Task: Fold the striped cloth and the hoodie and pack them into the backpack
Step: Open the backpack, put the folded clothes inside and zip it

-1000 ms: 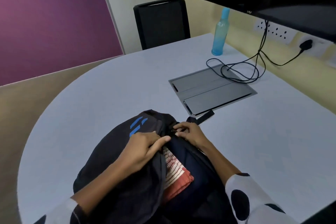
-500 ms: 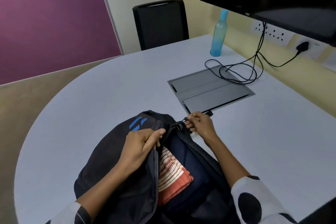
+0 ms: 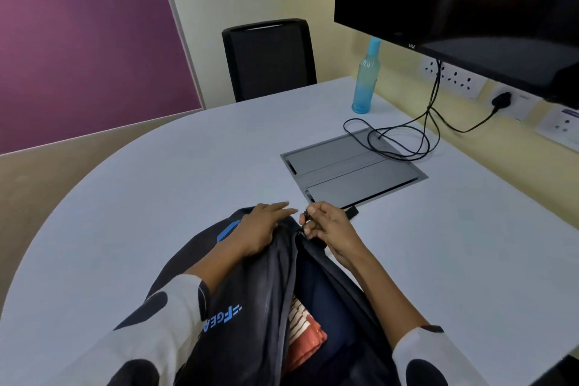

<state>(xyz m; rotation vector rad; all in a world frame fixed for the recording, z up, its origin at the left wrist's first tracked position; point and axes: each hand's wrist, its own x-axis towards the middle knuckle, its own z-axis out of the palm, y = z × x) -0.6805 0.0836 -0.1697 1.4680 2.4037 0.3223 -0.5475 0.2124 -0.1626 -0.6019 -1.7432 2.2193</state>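
A dark backpack (image 3: 250,301) with blue markings lies on the white table (image 3: 156,197) in front of me, its main opening gaping. Inside it the folded red-and-white striped cloth (image 3: 302,334) shows, lying on a dark navy garment (image 3: 326,294) that may be the hoodie. My left hand (image 3: 260,229) rests flat on the top of the backpack's front panel, fingers stretched out. My right hand (image 3: 326,226) pinches the zipper pull at the top end of the opening.
A grey cable-box lid (image 3: 351,169) is set into the table beyond the bag, with a coiled black cable (image 3: 394,138) on it. A blue bottle (image 3: 365,78) stands near the wall. A black chair (image 3: 269,56) and a wall monitor (image 3: 463,3) are behind.
My left hand has let go of the opening's edge and moved up to lie flat on the bag's top. The opening has narrowed, hiding more of the striped cloth. The right hand stays at the zipper.
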